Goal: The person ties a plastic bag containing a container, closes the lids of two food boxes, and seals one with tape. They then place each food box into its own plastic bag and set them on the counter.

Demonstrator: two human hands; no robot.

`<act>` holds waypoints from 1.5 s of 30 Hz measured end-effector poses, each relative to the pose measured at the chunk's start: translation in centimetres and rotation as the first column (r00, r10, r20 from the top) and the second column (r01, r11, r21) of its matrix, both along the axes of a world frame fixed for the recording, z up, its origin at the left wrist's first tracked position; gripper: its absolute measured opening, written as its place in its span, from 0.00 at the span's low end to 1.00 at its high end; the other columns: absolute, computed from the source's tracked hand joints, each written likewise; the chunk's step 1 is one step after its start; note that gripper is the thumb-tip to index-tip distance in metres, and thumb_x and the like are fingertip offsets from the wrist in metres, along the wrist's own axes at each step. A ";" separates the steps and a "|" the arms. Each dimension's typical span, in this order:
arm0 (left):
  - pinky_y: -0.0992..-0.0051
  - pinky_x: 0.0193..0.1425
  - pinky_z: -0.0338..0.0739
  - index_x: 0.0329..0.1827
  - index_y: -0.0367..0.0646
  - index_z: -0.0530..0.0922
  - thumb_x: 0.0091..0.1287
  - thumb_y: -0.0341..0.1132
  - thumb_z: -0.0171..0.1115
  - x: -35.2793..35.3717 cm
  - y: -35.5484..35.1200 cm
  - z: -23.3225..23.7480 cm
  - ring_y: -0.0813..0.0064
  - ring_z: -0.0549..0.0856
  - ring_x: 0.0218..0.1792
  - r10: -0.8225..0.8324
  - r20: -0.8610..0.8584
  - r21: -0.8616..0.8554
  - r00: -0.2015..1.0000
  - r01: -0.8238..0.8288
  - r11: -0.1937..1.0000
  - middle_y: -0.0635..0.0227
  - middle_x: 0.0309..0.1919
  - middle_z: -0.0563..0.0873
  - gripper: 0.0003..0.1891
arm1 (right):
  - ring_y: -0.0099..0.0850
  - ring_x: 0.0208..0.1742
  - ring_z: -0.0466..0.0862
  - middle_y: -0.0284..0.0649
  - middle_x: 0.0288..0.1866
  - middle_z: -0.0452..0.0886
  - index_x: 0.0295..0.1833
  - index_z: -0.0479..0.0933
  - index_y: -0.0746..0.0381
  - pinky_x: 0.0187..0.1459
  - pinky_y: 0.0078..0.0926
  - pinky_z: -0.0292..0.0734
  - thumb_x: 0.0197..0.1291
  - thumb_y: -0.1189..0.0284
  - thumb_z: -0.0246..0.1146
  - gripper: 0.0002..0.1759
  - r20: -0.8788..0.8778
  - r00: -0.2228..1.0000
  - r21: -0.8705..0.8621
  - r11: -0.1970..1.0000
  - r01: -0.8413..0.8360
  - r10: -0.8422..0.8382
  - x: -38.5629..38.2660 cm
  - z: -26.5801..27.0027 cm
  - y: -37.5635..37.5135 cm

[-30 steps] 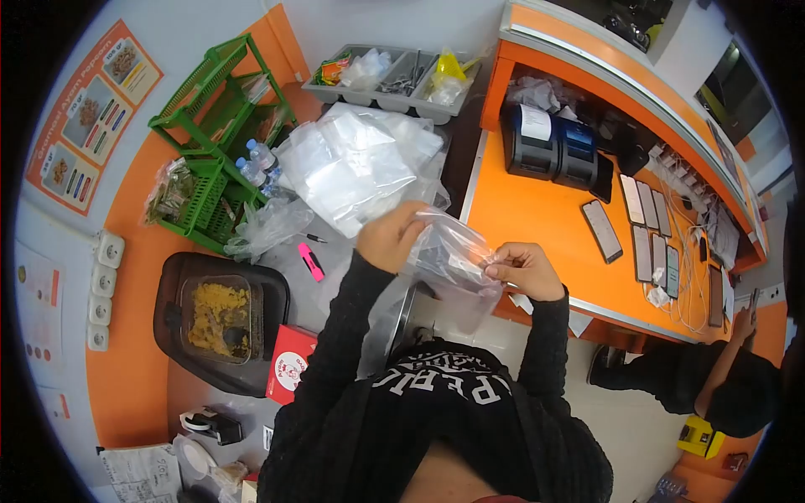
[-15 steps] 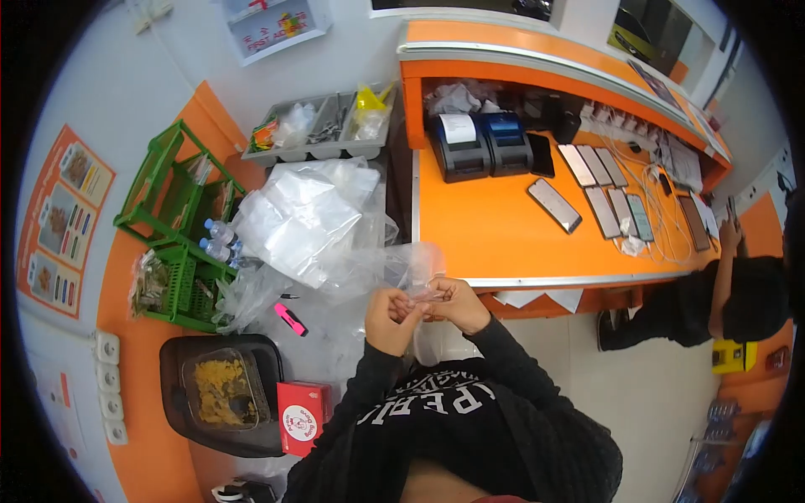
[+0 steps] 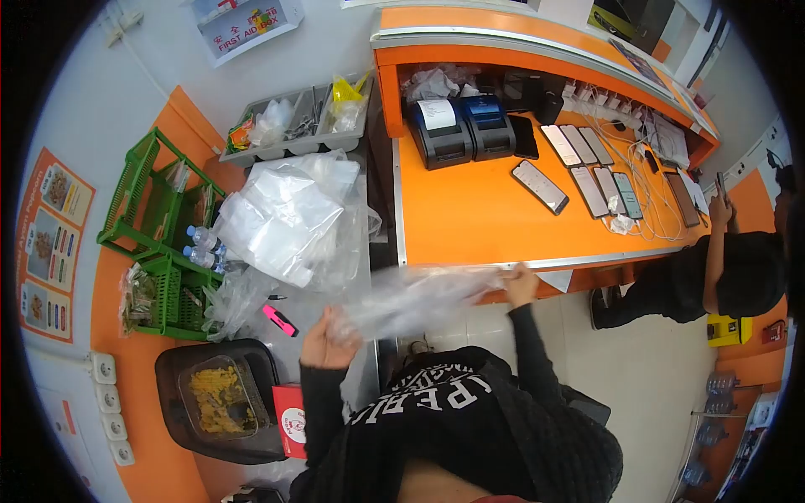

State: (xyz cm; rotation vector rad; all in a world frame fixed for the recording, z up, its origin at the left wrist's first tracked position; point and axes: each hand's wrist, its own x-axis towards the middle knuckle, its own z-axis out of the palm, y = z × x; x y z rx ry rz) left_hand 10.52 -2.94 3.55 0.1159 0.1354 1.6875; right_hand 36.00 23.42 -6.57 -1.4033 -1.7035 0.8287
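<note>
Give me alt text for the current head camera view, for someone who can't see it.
A person's left hand and right hand hold a motion-blurred clear plastic bag between them, near an orange counter with two receipt printers and smartphones. At left are a pile of plastic bags, a pink highlighter and a red box; another person is at right.
</note>
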 end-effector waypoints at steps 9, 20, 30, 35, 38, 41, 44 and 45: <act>0.85 0.30 0.66 0.36 0.37 0.79 0.60 0.30 0.58 3.1 1.3 2.7 0.86 0.73 0.24 -0.317 -0.940 -0.191 -0.128 -0.573 0.797 0.71 0.24 0.80 0.07 | 0.26 0.34 0.75 0.34 0.30 0.73 0.39 0.73 0.64 0.42 0.25 0.72 0.51 0.76 0.62 0.10 -0.091 0.845 -0.094 0.840 -0.535 0.528 5.2 12.8 -1.0; 0.79 0.52 0.70 0.49 0.33 0.76 0.67 0.34 0.49 12.3 6.2 5.4 0.77 0.79 0.47 -0.364 -0.914 -0.192 0.180 0.599 0.777 0.62 0.45 0.82 0.14 | 0.34 0.52 0.73 0.44 0.49 0.74 0.51 0.71 0.63 0.51 0.28 0.68 0.56 0.75 0.54 0.16 0.086 0.431 -0.024 0.434 -0.900 0.898 -9.5 6.2 -5.7; 0.70 0.40 0.73 0.61 0.51 0.68 0.55 0.25 0.55 8.1 -5.0 7.5 0.55 0.79 0.36 -0.270 -0.931 -0.130 -0.246 -0.467 0.875 0.52 0.35 0.80 0.27 | 0.34 0.60 0.69 0.44 0.61 0.67 0.63 0.61 0.61 0.57 0.28 0.64 0.63 0.70 0.47 0.23 -0.749 0.329 -0.441 -0.063 -0.895 0.575 -8.5 -6.0 13.5; 0.75 0.42 0.75 0.52 0.45 0.76 0.60 0.29 0.53 9.2 -15.8 8.5 0.69 0.82 0.35 -0.157 -0.987 -0.086 0.039 -0.949 0.305 0.63 0.40 0.83 0.16 | 0.41 0.63 0.65 0.50 0.62 0.64 0.64 0.58 0.66 0.60 0.30 0.62 0.59 0.74 0.53 0.27 0.162 -0.635 -0.610 -0.430 -0.666 0.755 -12.3 11.2 -13.3; 0.77 0.20 0.64 0.36 0.39 0.81 0.65 0.36 0.48 12.8 -27.6 8.3 0.80 0.71 0.16 -0.913 -0.333 0.329 0.235 -0.879 -0.345 0.70 0.16 0.77 0.13 | 0.38 0.58 0.72 0.45 0.54 0.74 0.50 0.74 0.66 0.56 0.29 0.66 0.56 0.73 0.58 0.16 -0.477 -0.832 -0.039 -0.953 -0.300 0.282 -17.0 16.8 -19.1; 0.79 0.15 0.52 0.36 0.38 0.79 0.68 0.50 0.42 17.5 -32.3 11.6 0.87 0.60 0.11 -0.014 -0.942 -0.228 0.337 -0.667 -0.709 0.81 0.10 0.65 0.24 | 0.36 0.53 0.75 0.46 0.51 0.75 0.49 0.74 0.66 0.54 0.30 0.67 0.52 0.76 0.62 0.16 -0.370 -0.854 -0.105 -0.930 -0.352 0.366 -22.9 15.0 -22.6; 0.83 0.13 0.49 0.44 0.36 0.76 0.68 0.51 0.40 19.8 -33.9 11.3 0.88 0.56 0.08 0.241 -0.932 -0.361 0.269 -0.719 -0.594 0.80 0.10 0.67 0.25 | 0.45 0.64 0.61 0.49 0.62 0.62 0.66 0.57 0.57 0.59 0.44 0.59 0.32 0.63 0.70 0.50 0.425 -0.790 -0.054 -0.859 -0.510 0.442 -27.1 9.5 -30.3; 0.85 0.12 0.51 0.49 0.35 0.73 0.68 0.51 0.41 20.5 -34.7 11.5 0.88 0.58 0.08 0.452 -0.847 -0.459 0.279 -0.812 -0.360 0.78 0.11 0.66 0.25 | 0.46 0.65 0.59 0.50 0.63 0.60 0.66 0.55 0.54 0.60 0.48 0.57 0.29 0.62 0.71 0.53 0.565 -0.740 -0.093 -0.864 -0.496 0.364 -27.4 8.5 -31.9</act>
